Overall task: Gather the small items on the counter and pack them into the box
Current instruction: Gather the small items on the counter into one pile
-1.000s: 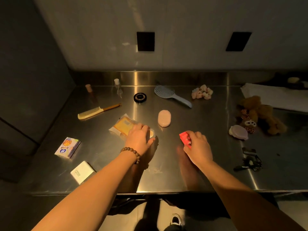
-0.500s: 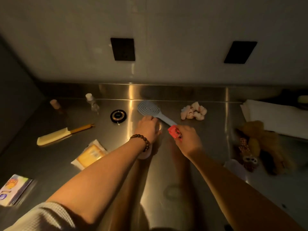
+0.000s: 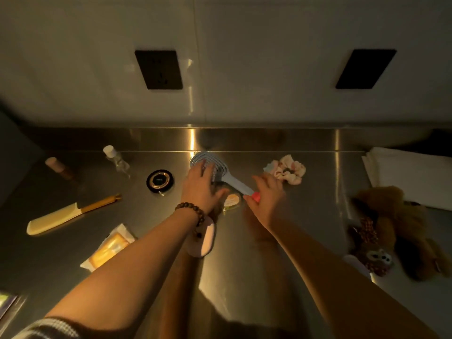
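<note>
The blue-grey plastic brush lies near the back of the steel worktop, its oval slotted head towards the wall and its handle slanting down to the right. The left hand, with a bead bracelet on the wrist, rests with fingers spread over the brush head, covering its left part. The right hand pinches a small red item at the brush handle's end; its fingers are blurred, so I cannot tell whether they touch the handle. Between the hands sits a small round yellow disc, partly in shadow. Under the left wrist a smooth pink oval case is half hidden by the arm.

To the right of the brush lies a ruffled pink scrunchie. To the left sits a round black compact with a gold ring, and behind it a clear bottle with a white cap and a tan tube, dim and hard to make out. A flat cream comb with an amber handle lies at the left, and nearer, a crinkled packet with an orange centre. At the right edge are a fuzzy brown plush toy, blurred, and a folded white cloth, cut off by the frame. No box is in sight.
</note>
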{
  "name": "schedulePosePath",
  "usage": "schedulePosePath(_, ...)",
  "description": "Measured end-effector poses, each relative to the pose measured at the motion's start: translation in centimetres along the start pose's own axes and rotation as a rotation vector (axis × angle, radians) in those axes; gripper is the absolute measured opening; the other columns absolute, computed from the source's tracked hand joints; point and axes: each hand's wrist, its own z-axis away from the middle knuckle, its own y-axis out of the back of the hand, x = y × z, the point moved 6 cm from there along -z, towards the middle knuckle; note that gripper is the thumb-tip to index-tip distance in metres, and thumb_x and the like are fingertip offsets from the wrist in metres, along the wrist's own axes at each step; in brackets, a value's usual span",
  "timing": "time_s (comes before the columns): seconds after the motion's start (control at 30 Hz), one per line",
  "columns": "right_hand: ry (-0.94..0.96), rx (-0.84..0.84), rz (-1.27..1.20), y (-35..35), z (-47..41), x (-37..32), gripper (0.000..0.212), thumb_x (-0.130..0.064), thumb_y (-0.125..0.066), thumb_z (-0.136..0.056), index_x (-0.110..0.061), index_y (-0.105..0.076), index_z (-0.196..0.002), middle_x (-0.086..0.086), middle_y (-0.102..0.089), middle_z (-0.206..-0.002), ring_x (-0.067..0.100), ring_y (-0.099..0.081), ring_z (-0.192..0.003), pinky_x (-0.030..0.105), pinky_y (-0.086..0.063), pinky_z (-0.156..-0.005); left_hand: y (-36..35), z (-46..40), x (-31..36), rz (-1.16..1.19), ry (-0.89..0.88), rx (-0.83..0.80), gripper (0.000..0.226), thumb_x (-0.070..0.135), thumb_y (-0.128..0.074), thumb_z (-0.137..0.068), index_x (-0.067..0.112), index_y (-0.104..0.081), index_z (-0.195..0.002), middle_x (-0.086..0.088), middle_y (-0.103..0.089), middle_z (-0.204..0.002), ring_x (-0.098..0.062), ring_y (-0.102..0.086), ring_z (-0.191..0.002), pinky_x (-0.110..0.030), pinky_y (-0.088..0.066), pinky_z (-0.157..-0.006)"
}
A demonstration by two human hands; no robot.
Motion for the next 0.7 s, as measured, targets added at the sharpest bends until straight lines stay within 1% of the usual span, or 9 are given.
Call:
schedulePosePath(0.1,-0.028,-0.207,0.082,-2.5,-2.4,-1.2,0.052,-0.037,-0.061,-0.086,-0.019,-0.048,-0.133,0.009,-0.048,-0.129,0.028,-0.045,-0.117,0.041,-0.041,-0.095,-1.1,-1.0,-3.1,-0.031,0.141,-0.192,0.106,0.066,-0.061,-0.072,0.024,-0.002,-0.149,-0.01,0.002,-0.157,-0.03,-0.004,-0.143,-0.042,-0.011,-0.114)
schedulePosePath(0.13,-0.026,-0.239,0.1,-3.1,-2.8,-1.5,0.048,-0.035,-0.058,-0.087,-0.02,-0.049,-0.132,0.008,-0.049,-0.126,0.027,-0.046,-0.115,0.04,-0.041,-0.094,-1.8,-1.1,-3.8,-0.03,0.185,-0.267,0.112,0.07,-0.061,-0.07,0.025,0.006,-0.148,-0.009,0.01,-0.157,-0.029,0.003,-0.143,-0.041,-0.008,-0.114)
schedulePosePath(0.2,-0.017,-0.253,0.1,-3.9,-3.3,-2.0,0.038,-0.03,-0.053,-0.091,-0.018,-0.053,-0.127,0.008,-0.053,-0.119,0.025,-0.049,-0.108,0.036,-0.042,-0.089,-2.9,-1.2,-4.4,-0.013,0.214,-0.352,0.119,0.074,-0.06,-0.066,0.026,0.013,-0.147,-0.01,0.016,-0.156,-0.028,0.007,-0.143,-0.042,-0.006,-0.115)
schedulePosePath(0.3,-0.015,-0.239,0.082,-4.3,-3.4,-2.0,0.034,-0.022,-0.049,-0.093,-0.017,-0.055,-0.125,0.009,-0.056,-0.114,0.024,-0.051,-0.105,0.033,-0.041,-0.085,-3.9,-1.1,-3.9,0.05,0.203,-0.376,0.124,0.079,-0.059,-0.059,0.027,0.01,-0.148,-0.008,0.017,-0.156,-0.031,-0.001,-0.143,-0.043,-0.015,-0.116)
schedulePosePath(0.37,-0.03,-0.219,0.078,-4.1,-3.3,-1.1,0.036,-0.019,-0.049,-0.093,-0.017,-0.054,-0.128,0.009,-0.056,-0.117,0.024,-0.05,-0.109,0.032,-0.04,-0.088,-4.3,-1.1,-3.0,0.083,0.18,-0.364,0.126,0.083,-0.058,-0.055,0.027,0.007,-0.148,-0.006,0.017,-0.156,-0.029,-0.004,-0.143,-0.041,-0.016,-0.116)
schedulePosePath(0.43,-0.045,-0.172,0.055,-3.2,-2.9,0.6,0.037,-0.017,-0.052,-0.092,-0.015,-0.055,-0.129,0.01,-0.057,-0.12,0.025,-0.05,-0.111,0.032,-0.038,-0.093,-4.9,-1.3,-1.5,0.089,0.139,-0.373,0.128,0.085,-0.056,-0.053,0.027,0.007,-0.148,-0.004,0.016,-0.156,-0.029,-0.002,-0.143,-0.042,-0.016,-0.116)
schedulePosePath(0.53,-0.072,-0.123,0.033,-1.6,-2.4,4.2,0.033,-0.014,-0.054,-0.091,-0.011,-0.06,-0.123,0.014,-0.06,-0.118,0.027,-0.053,-0.108,0.034,-0.041,-0.092,-6.1,-1.5,1.4,0.057,0.083,-0.409,0.128,0.088,-0.052,-0.051,0.029,0.009,-0.147,-0.002,0.012,-0.157,-0.033,-0.004,-0.142,-0.043,-0.014,-0.116)
schedulePosePath(0.63,-0.232,-0.119,0.007,-0.6,-2.4,8.6,0.029,-0.015,-0.052,-0.092,-0.015,-0.063,-0.118,0.011,-0.061,-0.113,0.025,-0.054,-0.103,0.032,-0.04,-0.089,-7.4,-1.8,4.8,0.063,0.006,-0.43,0.127,0.086,-0.053,-0.054,0.028,0.01,-0.147,-0.005,0.012,-0.157,-0.03,-0.001,-0.142,-0.039,-0.006,-0.115)
schedulePosePath(0.7,-0.315,-0.111,-0.062,-0.1,-2.6,10.9,0.025,-0.011,-0.05,-0.091,-0.013,-0.065,-0.112,0.013,-0.063,-0.11,0.027,-0.057,-0.1,0.037,-0.045,-0.089,-8.2,-2.2,6.8,0.052,-0.032,-0.453,0.126,0.084,-0.054,-0.057,0.025,0.01,-0.148,-0.009,0.013,-0.156,-0.028,0.003,-0.143,-0.038,-0.002,-0.115)
